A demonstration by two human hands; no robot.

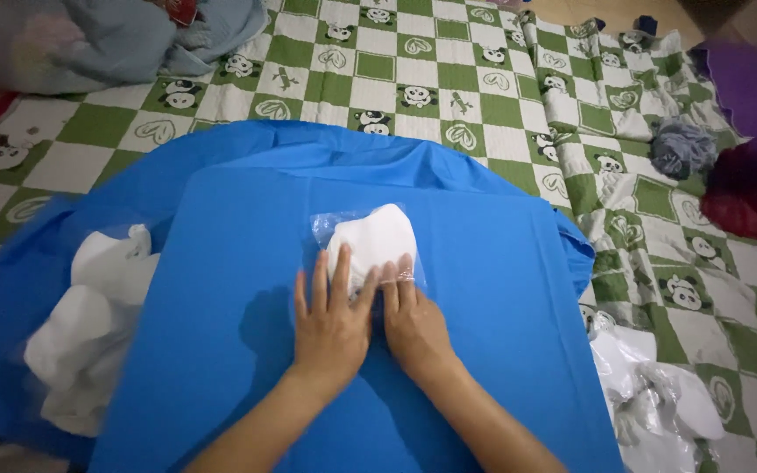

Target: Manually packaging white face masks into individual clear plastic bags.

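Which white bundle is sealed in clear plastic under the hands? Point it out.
The white bundle in the clear bag at the blue board's centre, under both hands; the loose white pile lies left, untouched.

We have only one view, from a camera worn on the head, looking steeply down and forward over our own forearms. It sits close: the blue sheet fills the middle and bottom of the frame, its near edge cut off below us, its far edge rounding away ahead. Beyond it we see the green-and-white checked blanket running to the top and right edges. No second view shares the scene.
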